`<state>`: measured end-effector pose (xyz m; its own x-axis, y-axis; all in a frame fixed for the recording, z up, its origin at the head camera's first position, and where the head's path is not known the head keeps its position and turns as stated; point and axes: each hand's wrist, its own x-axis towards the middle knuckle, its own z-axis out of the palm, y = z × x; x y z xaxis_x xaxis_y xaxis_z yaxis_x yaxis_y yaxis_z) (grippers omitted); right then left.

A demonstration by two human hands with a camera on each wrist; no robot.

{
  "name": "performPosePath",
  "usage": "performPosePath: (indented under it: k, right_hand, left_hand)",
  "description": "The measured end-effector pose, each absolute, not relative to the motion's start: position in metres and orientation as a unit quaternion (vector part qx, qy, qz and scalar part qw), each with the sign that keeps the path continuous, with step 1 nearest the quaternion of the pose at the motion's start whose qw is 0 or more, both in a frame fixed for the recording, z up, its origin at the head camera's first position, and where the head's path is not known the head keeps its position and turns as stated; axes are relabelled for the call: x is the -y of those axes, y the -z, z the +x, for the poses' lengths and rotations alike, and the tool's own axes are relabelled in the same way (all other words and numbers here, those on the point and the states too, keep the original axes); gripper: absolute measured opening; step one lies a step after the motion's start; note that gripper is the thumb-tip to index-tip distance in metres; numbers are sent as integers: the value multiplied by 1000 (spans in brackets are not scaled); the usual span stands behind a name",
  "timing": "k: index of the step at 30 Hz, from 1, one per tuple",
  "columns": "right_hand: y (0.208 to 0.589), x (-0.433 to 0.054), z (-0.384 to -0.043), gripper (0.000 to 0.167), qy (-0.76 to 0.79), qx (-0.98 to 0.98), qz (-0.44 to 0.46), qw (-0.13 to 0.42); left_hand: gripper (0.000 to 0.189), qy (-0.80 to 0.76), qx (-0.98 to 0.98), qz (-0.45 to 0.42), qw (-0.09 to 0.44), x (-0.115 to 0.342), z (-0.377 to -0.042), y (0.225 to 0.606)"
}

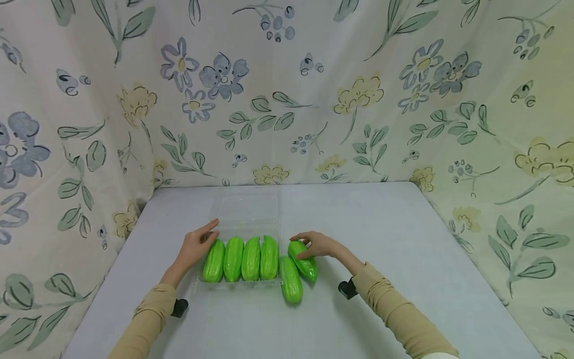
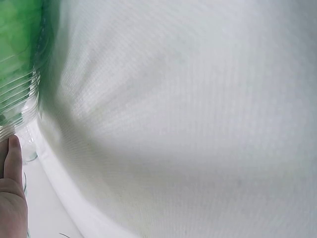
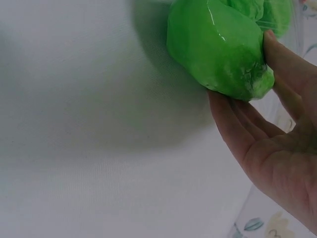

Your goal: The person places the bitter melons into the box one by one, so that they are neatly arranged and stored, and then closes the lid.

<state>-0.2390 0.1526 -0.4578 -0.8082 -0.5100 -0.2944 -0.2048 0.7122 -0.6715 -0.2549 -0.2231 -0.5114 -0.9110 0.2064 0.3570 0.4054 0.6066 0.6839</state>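
Observation:
A clear plastic box (image 1: 237, 283) lies with its lid (image 1: 248, 207) folded back, and several green ridged gourds (image 1: 233, 259) stand side by side inside. My left hand (image 1: 196, 245) rests at the box's left edge by the leftmost gourd, fingers extended; a fingertip meets the ribbed plastic wall in the left wrist view. To the right of the box, my right hand (image 1: 317, 245) grips a green gourd (image 3: 218, 49) by its upper end, thumb on one side and fingers on the other. Another loose gourd (image 1: 292, 281) lies between that one and the box.
The white-covered table (image 1: 381, 224) extends around the box. A floral curtain (image 1: 287, 99) hangs behind the table and along both sides. Black wrist cameras show below the left forearm (image 1: 154, 304) and the right forearm (image 1: 394, 309).

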Motion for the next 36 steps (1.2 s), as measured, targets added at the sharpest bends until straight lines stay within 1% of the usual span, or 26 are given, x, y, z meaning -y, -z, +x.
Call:
performPosePath:
  k: [13, 36]
  right_hand:
    - [459, -153, -237, 51, 324, -895, -202, 232]
    - [460, -154, -237, 51, 325, -897, -198, 225]
  left_hand:
    - [40, 405, 886, -179, 133, 223, -255, 512]
    - [40, 405, 888, -174, 128, 222, -253, 509]
